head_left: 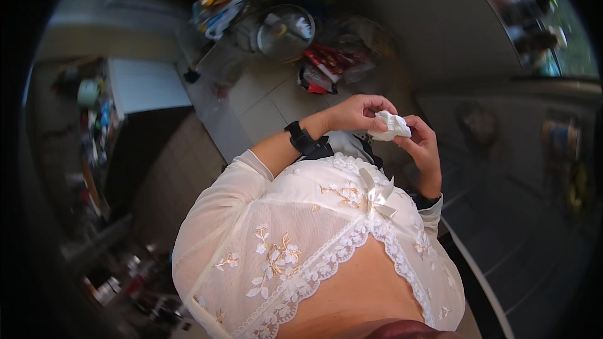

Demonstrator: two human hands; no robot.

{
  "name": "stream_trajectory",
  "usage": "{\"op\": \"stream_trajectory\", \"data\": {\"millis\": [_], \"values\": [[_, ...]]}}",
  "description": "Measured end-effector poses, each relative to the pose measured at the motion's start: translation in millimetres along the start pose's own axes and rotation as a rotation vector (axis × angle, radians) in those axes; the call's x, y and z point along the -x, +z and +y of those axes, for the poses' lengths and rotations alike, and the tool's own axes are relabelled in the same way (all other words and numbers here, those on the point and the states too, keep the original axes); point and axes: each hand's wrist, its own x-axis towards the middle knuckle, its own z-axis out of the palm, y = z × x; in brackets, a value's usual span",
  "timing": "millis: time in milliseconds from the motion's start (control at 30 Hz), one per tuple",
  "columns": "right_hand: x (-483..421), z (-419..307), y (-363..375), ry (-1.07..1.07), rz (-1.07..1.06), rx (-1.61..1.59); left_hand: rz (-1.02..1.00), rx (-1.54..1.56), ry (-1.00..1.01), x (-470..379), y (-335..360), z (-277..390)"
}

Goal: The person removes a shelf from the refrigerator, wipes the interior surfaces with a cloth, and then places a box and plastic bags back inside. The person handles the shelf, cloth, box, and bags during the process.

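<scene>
A crumpled white wad (393, 126), which looks like tissue or soft cloth, is held in front of my chest. My left hand (355, 114) pinches its left side between thumb and fingers. On the opposite side, the thumb and fingers of my right hand (421, 141) grip its edge. A black strap with a small device (304, 139) is around my left wrist. Another dark band (424, 199) partly shows at the right wrist, under the sleeve.
Beyond my hands, red plastic packaging (327, 63) lies on the tiled floor (264, 108) beside a round lidded container (285, 33). Plastic bags (219, 2) are piled farther back. A white-topped cabinet (148, 85) stands at left, and a dark tiled surface (527, 240) runs along the right.
</scene>
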Motion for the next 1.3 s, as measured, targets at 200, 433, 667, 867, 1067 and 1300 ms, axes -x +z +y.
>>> {"op": "stream_trajectory", "data": {"millis": [200,433,667,867,1067,1300], "values": [[-22.6,-38.7,66.8,0.099,-0.362,0.123,0.295,-0.177,0.211,109.3,16.2,22.7],[-78.8,-38.2,251.7,0.092,-0.576,0.175,0.788,0.02,0.592,284.3,20.0,56.3],[-138.2,1.2,410.9,-0.24,-0.769,0.485,1.549,0.117,0.793,404.1,7.0,22.7],[-166.2,51.8,553.9,-0.236,-1.292,0.524,2.016,0.085,1.02,486.1,-19.8,-4.9],[-194.4,92.4,685.6,-0.115,-1.709,0.358,2.027,0.055,1.019,548.2,-55.4,26.4],[-186.6,136.2,802.9,0.252,-1.939,0.341,2.114,0.311,1.155,615.1,-51.6,18.5]]}}
